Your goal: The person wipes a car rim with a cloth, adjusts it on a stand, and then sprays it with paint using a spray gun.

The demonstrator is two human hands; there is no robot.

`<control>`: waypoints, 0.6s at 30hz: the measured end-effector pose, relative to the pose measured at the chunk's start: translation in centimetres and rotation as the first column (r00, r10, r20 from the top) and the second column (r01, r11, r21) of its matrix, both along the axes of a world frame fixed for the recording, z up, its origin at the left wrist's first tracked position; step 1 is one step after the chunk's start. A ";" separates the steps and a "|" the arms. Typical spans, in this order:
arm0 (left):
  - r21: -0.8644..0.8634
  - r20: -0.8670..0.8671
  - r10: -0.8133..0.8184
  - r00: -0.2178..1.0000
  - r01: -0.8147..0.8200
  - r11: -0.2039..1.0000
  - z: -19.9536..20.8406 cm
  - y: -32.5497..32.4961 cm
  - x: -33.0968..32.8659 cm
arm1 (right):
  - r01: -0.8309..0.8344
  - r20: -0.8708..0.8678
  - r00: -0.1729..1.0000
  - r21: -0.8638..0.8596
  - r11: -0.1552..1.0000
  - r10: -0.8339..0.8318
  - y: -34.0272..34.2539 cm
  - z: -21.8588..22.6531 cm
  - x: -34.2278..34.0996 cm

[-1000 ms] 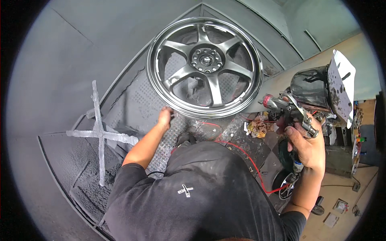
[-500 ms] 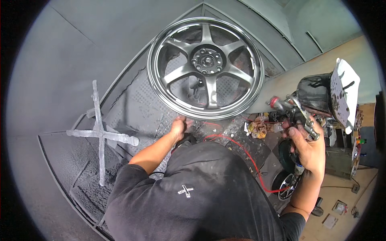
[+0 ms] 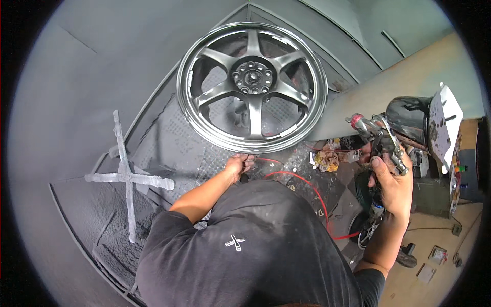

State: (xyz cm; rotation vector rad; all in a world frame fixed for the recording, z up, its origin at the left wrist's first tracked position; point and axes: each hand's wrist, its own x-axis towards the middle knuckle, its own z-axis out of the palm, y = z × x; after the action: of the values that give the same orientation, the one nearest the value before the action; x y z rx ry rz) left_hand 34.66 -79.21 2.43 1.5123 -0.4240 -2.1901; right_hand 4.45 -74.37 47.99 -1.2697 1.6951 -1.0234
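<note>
Near wheel, left hand curled, right hand gripping sprayer

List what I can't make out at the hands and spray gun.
Head view, all three:
Inside the cup: dark wall and white sheet hide it.
Handle of the spray gun: right hand mostly covers it.
Inside the left hand: its own back hides it.

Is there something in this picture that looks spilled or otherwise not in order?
Yes. The white sheet on the cup of the spray gun in the right hand is spattered with dark spots, perhaps splashed paint. Crumpled waste also lies on the floor.
</note>
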 end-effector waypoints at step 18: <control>-0.013 -0.013 -0.011 1.000 0.011 1.000 2.5 0.0 0.2 | 0.203 -0.069 0.976 -0.032 0.979 -0.205 -0.3 -0.8 -4.2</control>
State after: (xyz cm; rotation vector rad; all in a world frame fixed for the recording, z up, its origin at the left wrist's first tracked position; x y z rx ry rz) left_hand 34.87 -79.17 4.95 1.4920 -0.4419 -2.2000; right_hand 0.24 -74.71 47.15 -1.1784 1.9039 -1.1329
